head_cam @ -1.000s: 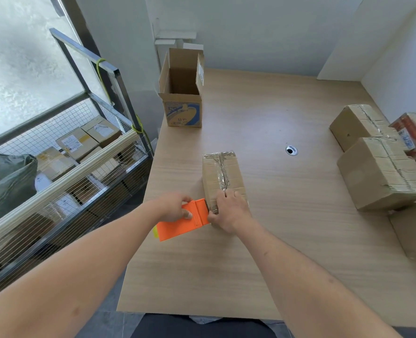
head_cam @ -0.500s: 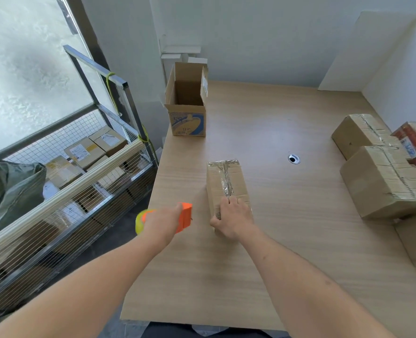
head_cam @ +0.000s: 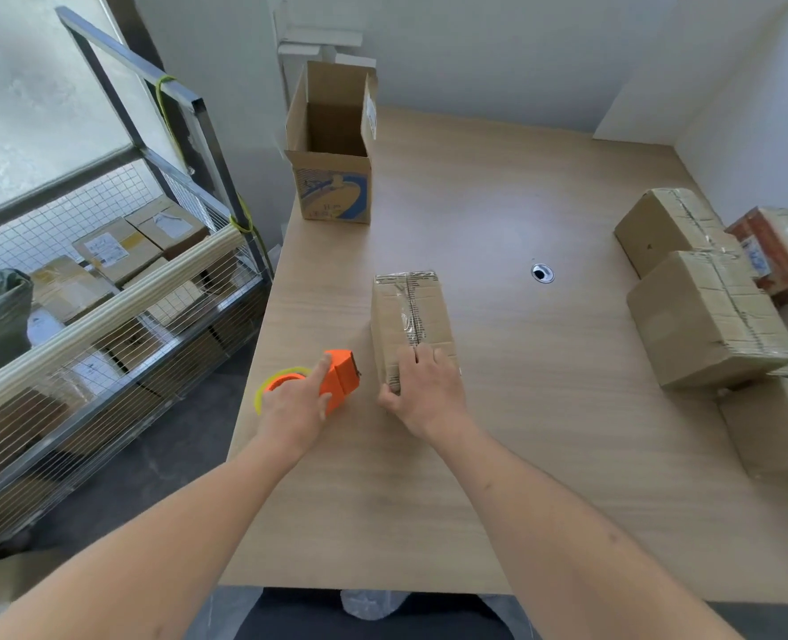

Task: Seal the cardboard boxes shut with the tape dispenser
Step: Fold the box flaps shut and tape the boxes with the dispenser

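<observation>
An open carton [head_cam: 332, 150] stands upright at the table's [head_cam: 498, 408] far left corner, its flaps up and nothing visible inside. Taped boxes [head_cam: 706, 316] crowd the right edge, touching one another. Left of the table, a wire cage cart [head_cam: 120, 288] holds labelled parcels. The small box [head_cam: 410, 321] I'm sealing lies mid-table with a tape strip along its seam (clear tape, slightly wrinkled). My right hand [head_cam: 424, 390] rests on its near end, fingers flat on top, thumb against the side. My left hand [head_cam: 295, 408] grips the orange tape dispenser [head_cam: 337, 378] just beside the box, not touching it.
</observation>
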Tool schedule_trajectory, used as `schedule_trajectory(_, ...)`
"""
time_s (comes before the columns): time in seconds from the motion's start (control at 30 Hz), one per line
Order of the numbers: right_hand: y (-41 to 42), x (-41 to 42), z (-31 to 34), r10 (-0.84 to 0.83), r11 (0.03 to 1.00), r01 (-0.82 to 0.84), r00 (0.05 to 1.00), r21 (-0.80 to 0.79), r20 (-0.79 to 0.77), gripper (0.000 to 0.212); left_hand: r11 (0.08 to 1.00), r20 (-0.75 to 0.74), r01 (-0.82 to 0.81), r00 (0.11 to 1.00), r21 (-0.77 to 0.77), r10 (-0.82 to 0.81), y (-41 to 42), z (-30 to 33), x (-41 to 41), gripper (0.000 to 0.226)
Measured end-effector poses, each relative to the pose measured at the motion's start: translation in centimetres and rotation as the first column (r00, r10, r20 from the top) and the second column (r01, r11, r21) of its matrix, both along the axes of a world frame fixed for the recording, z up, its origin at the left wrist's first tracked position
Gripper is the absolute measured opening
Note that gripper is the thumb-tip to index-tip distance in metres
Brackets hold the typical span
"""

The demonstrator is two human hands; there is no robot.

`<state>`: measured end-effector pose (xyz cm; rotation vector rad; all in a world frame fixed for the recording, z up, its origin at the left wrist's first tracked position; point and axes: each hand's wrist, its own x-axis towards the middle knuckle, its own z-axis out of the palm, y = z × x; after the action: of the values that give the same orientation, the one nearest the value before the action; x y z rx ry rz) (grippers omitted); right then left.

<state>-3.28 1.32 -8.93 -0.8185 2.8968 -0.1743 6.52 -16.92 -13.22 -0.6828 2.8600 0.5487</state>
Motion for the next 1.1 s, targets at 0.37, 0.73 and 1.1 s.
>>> schedule_trajectory(0.37, 3.9, 0.0, -1.8, 0.13, 0.895, -0.084, 0.988, -0.437, 0.077, 0.051, 0.995, 0.058, -0.04, 0.997, -0.095, 0.046, 3.4, -1.6, -0.2, 0.06)
schedule_trajectory(0.73, 8.3, -2.5, -0.8, 0.081, 0.85, -0.04, 0.995, -0.526, 0.054, 0.026, 0.866, -0.4, 0.497, 0.785, -0.05, -0.473, 4.9, 3.3, -5.0, 0.061)
schedule_trajectory(1.1, 10.2, -3.4, -1.9, -0.057, 0.746, 0.101, 0.995, -0.659, 0.087, 0.026, 0.849, -0.436, 0.517, 0.743, -0.107, -0.508, 5.0, 2.0, -5.1, 0.046)
